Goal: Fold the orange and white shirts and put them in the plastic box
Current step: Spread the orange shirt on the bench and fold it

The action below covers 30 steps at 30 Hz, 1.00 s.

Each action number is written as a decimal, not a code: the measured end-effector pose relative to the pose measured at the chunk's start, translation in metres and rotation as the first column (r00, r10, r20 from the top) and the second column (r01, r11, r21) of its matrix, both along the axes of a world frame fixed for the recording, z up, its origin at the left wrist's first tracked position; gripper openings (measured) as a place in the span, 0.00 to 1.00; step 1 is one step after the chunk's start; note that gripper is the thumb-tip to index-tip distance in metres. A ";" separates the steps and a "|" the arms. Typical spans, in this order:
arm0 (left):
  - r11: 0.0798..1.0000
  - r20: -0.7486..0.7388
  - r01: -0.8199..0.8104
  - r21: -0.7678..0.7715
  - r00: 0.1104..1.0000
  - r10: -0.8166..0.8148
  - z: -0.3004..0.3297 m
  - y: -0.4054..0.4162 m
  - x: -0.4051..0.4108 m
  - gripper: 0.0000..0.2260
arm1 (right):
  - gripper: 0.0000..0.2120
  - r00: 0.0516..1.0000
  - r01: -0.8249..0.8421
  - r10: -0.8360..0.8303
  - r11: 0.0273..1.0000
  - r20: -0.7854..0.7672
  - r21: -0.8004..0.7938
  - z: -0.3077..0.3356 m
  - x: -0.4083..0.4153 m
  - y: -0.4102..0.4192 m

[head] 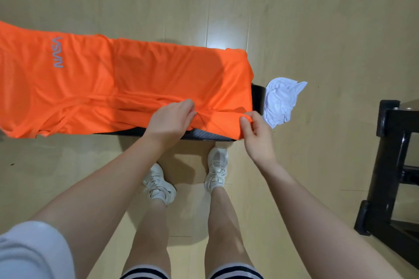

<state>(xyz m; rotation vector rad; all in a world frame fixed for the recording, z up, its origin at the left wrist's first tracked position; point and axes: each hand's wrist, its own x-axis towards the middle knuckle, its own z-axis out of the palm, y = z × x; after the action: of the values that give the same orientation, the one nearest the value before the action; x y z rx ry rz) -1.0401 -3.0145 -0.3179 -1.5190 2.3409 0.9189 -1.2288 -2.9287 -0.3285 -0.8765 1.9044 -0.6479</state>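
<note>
While the orange shirt (127,79) lies spread over the dark counter (204,136), the left hand (171,120) and right hand (255,130) pinch its near edge in their fingers, so folding is just starting; the white shirt (280,102) waits crumpled beside it.

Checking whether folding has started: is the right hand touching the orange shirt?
Touching. The head view shows the right hand pinching the near hem of the orange shirt between thumb and fingertips, with the fabric bunched at the pinch.
</note>
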 end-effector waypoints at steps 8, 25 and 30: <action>0.985 0.044 -0.163 -0.054 0.985 0.165 -0.029 -0.009 0.008 0.20 | 0.15 0.906 0.065 0.079 0.944 -0.415 0.323 -0.026 -0.022 -0.038; -0.204 -0.025 -0.961 0.185 -0.213 0.977 -0.068 0.037 0.236 0.30 | 0.16 0.440 -0.863 0.818 0.499 -0.370 0.078 -0.015 0.222 -0.086; -0.468 -0.053 -0.723 0.508 -0.569 0.821 -0.054 0.012 0.267 0.20 | 0.18 0.316 -0.898 0.843 0.413 -0.435 0.149 -0.025 0.277 -0.104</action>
<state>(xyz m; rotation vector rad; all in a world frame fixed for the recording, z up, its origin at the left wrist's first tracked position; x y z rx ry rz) -0.7735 -3.0023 -0.3721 -3.4211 -0.3512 1.8020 -0.9517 -3.0332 -0.3534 -2.0868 1.3769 0.1786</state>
